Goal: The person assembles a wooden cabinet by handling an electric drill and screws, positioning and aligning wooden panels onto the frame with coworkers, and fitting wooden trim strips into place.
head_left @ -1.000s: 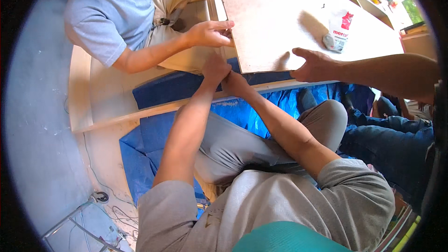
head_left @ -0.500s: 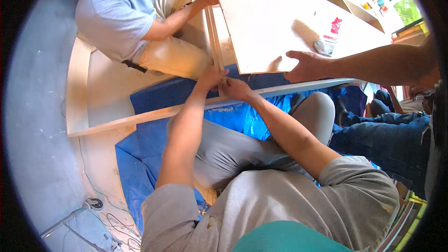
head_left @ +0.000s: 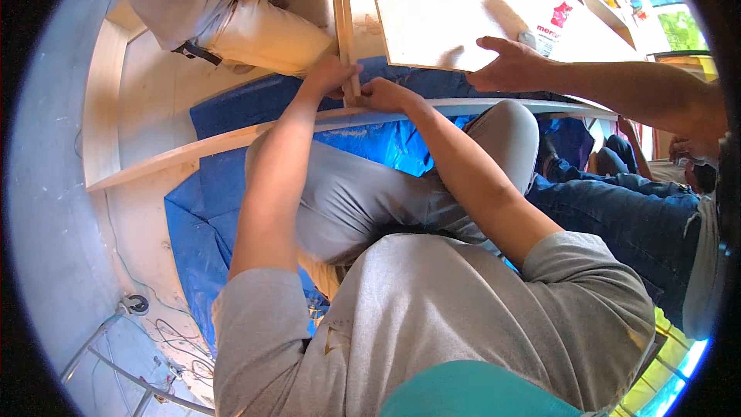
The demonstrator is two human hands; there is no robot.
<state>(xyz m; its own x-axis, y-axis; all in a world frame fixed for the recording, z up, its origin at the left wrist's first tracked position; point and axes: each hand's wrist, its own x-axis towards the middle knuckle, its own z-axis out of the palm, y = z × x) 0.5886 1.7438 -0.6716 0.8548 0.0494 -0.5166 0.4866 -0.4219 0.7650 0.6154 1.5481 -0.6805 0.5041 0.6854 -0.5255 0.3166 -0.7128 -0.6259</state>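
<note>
Both hands meet at twelve o'clock: the left hand [head_left: 330,75] curls around a narrow upright wooden strip [head_left: 343,23], apparently gripping it, while the right hand [head_left: 384,96] presses closed where it joins the long board [head_left: 231,137].

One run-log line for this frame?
left hand: grips upright wooden strip | right hand: at strip base, on long rail | co-worker hand: on board
</note>
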